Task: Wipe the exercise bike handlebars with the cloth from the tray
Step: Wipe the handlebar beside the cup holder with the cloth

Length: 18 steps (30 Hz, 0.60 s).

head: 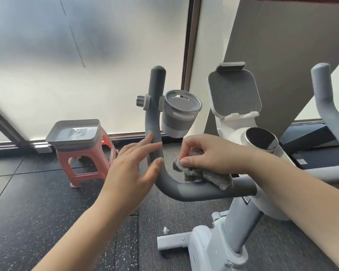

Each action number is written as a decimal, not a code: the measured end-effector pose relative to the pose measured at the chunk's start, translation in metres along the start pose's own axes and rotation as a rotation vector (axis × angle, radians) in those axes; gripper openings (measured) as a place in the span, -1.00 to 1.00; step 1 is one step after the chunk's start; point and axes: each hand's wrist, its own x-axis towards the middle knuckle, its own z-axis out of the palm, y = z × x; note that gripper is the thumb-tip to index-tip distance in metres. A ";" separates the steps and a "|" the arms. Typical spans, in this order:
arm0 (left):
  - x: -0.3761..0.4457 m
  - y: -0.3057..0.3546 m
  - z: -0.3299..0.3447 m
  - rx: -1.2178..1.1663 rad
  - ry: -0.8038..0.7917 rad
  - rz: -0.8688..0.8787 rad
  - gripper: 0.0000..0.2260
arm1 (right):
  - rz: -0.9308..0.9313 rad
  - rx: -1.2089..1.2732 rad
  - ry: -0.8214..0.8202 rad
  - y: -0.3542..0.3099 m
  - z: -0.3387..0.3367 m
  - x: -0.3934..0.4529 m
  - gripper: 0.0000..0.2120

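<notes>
**Softly does it: cloth met the left handlebar**

Already out of its tray, the grey cloth (204, 174) lay bunched on the horizontal run of the dark handlebar (194, 189), near the end where the bar joins the bike's white column. The right hand (209, 156) pinched it from above, thumb and curled fingers gathered on the upper folds while the lower edge draped over the bar. The left hand (134, 166) was spread wide, fingers straight and holding nothing, its fingertips touching the upright part of the same bar just below the cup holder (179, 117).

The cloth looked plush, limp and light; it would likely fold to the tube's curve readily and slip out of a loose pinch, so a fuller grip wrapping it round the bar seemed the better hold. The handlebar's matte covering looked grippy rather than slick, and the bar itself rigid enough to take pressure.

Behind, the grey tray (53, 139) sat on a pink stool (82, 165) by the frosted window. The second handlebar (324, 98) stood untouched at the right.
</notes>
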 end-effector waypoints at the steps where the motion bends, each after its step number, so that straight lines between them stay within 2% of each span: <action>1: 0.000 0.003 -0.003 -0.019 0.017 -0.010 -0.71 | 0.022 0.053 0.081 0.001 -0.001 -0.001 -0.94; 4: 0.000 0.013 -0.011 -0.104 0.075 -0.022 -0.70 | 0.093 0.323 0.275 0.005 -0.003 -0.003 -0.93; 7: 0.003 0.021 -0.016 -0.256 -0.005 -0.046 -0.69 | 0.118 0.616 0.362 0.004 -0.004 -0.005 -0.97; 10: 0.012 0.026 -0.017 -0.329 -0.095 -0.081 -0.67 | 0.038 0.802 0.413 -0.008 -0.001 -0.008 -0.95; 13: 0.023 0.031 -0.013 -0.621 -0.206 -0.178 -0.59 | -0.100 0.955 0.419 -0.024 0.010 -0.009 -0.86; 15: 0.027 0.038 -0.010 -0.860 -0.287 -0.221 -0.64 | -0.172 0.992 0.460 -0.032 0.020 -0.007 -0.85; 18: 0.031 0.043 -0.007 -1.086 -0.258 -0.241 -0.79 | -0.198 0.873 0.592 -0.035 0.030 -0.001 -0.89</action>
